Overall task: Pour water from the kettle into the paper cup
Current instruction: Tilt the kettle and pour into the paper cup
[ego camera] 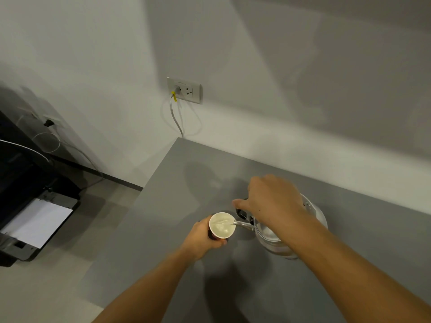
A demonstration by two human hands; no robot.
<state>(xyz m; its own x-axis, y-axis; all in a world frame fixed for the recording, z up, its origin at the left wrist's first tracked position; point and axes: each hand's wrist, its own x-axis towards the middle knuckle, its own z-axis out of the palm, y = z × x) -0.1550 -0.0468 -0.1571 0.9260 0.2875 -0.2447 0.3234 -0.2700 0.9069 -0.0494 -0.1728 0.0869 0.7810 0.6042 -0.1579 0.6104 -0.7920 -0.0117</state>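
Observation:
A white paper cup (221, 225) stands on the grey table (177, 183), with water inside it. My left hand (201, 237) is wrapped around the cup's side. A silver metal kettle (270, 236) is tilted to the left, and its spout (243, 224) reaches over the cup's rim. A thin stream of water runs from the spout into the cup. My right hand (271, 200) grips the kettle's black handle from above and hides most of the kettle's top.
The table's left edge drops off just left of the cup. A wall socket (184, 90) with a grey cable plugged in is on the wall behind. A black printer (35, 220) with white paper sits lower left on the floor side.

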